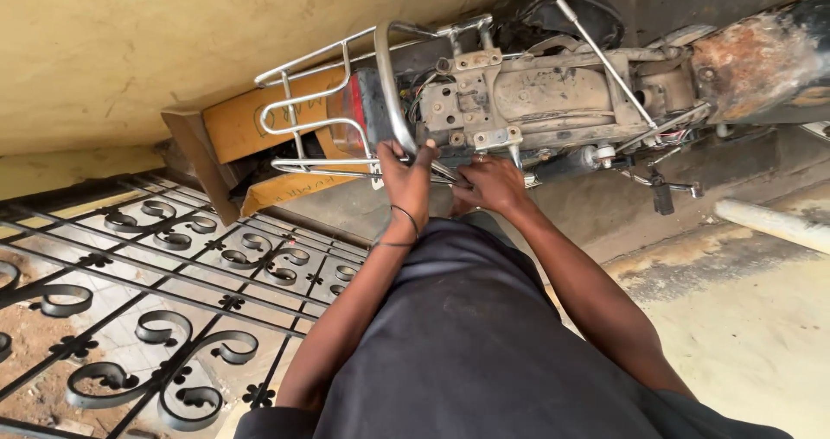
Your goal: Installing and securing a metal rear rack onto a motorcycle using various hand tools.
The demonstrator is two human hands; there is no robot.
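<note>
The left hand (406, 175) is clenched around the chrome tube of the rear carrier rack (333, 102), thumb up against the motorcycle frame (536, 93). The right hand (488, 182) sits just beside it, fingers curled under the frame; its grasp cannot be determined. The red tail light (353, 111) lies within the rack. A black iron gate (164, 318) lies flat at lower left.

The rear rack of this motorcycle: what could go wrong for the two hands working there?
1. The left hand grips the rack bar close to the frame; a slip could pinch the fingers.
2. The right hand works beside loose wires and rusty metal edges, so cuts or a snag seem possible.
3. The wrist band might catch on brackets.
</note>
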